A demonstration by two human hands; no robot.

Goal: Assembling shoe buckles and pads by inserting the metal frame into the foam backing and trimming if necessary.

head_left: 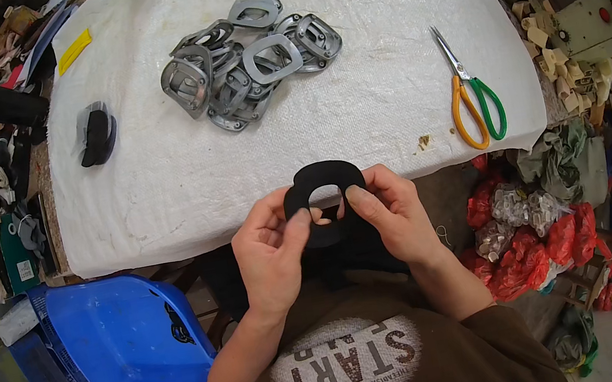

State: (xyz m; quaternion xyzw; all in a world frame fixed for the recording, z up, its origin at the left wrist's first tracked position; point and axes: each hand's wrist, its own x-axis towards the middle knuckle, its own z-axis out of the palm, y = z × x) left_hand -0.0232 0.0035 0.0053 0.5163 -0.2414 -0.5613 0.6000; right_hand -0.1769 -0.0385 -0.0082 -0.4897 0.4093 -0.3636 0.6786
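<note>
Both my hands grip one black ring-shaped pad point(326, 172) with an oval opening, held in front of my body at the near edge of the table. My left hand point(270, 241) pinches its left side between thumb and fingers. On its right side my right hand point(389, 205) does the same, the thumb lying on top. Some fingertips show through the opening. Farther off lies a pile of grey plastic frames point(273, 59) with oval openings. A small stack of black pads point(99, 136) with clear film rests on the left of the table.
A white woven sheet point(160, 191) covers the table. Scissors point(461, 84) with orange and green handles lie at the right, a yellow strip point(74, 52) at the far left. Below left stands a blue tub point(125, 343) with black pieces inside; red plastic bags point(524, 260) are below right.
</note>
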